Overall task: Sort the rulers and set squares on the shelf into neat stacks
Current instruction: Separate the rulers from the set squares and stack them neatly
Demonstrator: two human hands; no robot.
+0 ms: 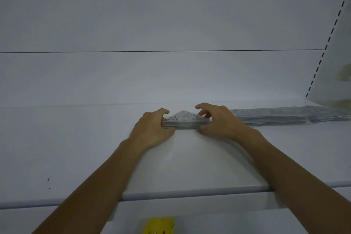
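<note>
Squaring up a small stack of clear plastic triangular set squares (183, 120) is judged to be the step in hand. The stack lies flat on the white metal shelf (95, 148), far back from the front lip and near the rear wall, with its long edge turned towards the person and its point towards the wall.

The stack's left corner is gripped by the left hand (153, 129), with the thumb laid against the near edge and the fingers curled over the far side. The right corner is gripped in the same manner by the right hand (220, 121), so the stack is pinched from both ends.

To the right of the set squares, and just beyond the right hand, a bundle of long clear plastic rulers (275, 117) is laid lengthwise along the back of the shelf. It looks gathered, though its far end is blurred and how evenly it is aligned cannot be told.

No loose ruler or set square is seen elsewhere, so the sorting is judged nearly done. What is left appears to be the evening of the triangular stack's edges and its release. Below and in front of the set squares, under the shelf lip, a yellow object (161, 225) is partly seen.
</note>
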